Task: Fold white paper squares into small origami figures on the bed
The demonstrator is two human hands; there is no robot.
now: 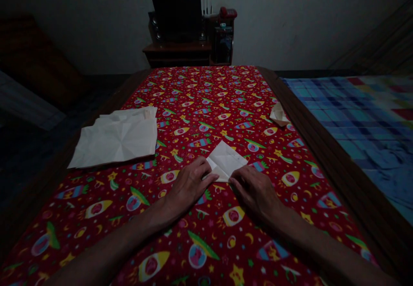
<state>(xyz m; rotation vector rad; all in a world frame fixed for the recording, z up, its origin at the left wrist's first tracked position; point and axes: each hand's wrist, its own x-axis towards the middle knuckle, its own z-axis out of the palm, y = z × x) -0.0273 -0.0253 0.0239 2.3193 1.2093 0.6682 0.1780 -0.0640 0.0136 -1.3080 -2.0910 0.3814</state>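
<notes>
A small folded white paper (226, 160) lies on the red patterned tablecloth (206, 105) in front of me. My left hand (189, 184) lies flat beside it, fingers stretched out and pressing on the paper's near left edge. My right hand (256, 190) rests on the cloth at the paper's near right corner, fingers extended and touching its edge. Neither hand lifts the paper.
A stack of creased white sheets (118, 138) lies at the left of the table. A small folded paper piece (279, 114) sits near the right edge. A blue checked mattress (361, 118) is to the right; a dark cabinet with a screen (180, 27) stands behind.
</notes>
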